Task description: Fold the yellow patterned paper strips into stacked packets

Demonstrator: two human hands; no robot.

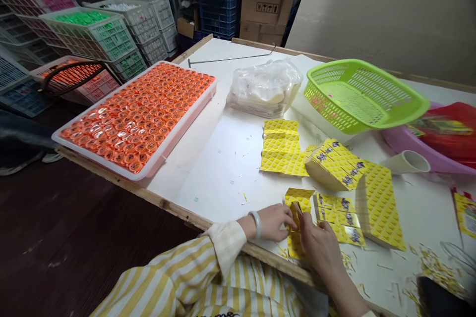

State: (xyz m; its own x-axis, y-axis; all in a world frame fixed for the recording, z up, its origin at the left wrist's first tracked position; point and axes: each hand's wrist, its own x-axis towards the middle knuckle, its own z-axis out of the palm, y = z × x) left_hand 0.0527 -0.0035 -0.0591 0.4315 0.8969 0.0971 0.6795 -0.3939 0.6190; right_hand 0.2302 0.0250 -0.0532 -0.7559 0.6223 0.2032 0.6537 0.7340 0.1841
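Both my hands work at the near edge of a white table (211,173). My left hand (273,221), with a pale bangle on its wrist, and my right hand (320,245) pinch a strip of yellow printed card (299,199) between them. A small brownish edge shows between my fingers, too small to identify. To the right lie cut yellow cards with dark blue print (340,218), a tilted bundle of them (336,166), and a larger yellow stack (379,208). Flat yellow sheets (280,147) rest farther up.
A pink-rimmed tray of orange capsules (134,119) fills the table's left side. Behind stand a plastic bag (265,89), a green basket (366,94), and a metal hook rod (230,58). Yellow scraps (439,272) litter the right. Stacked crates (92,34) and cardboard boxes (266,5) stand behind.
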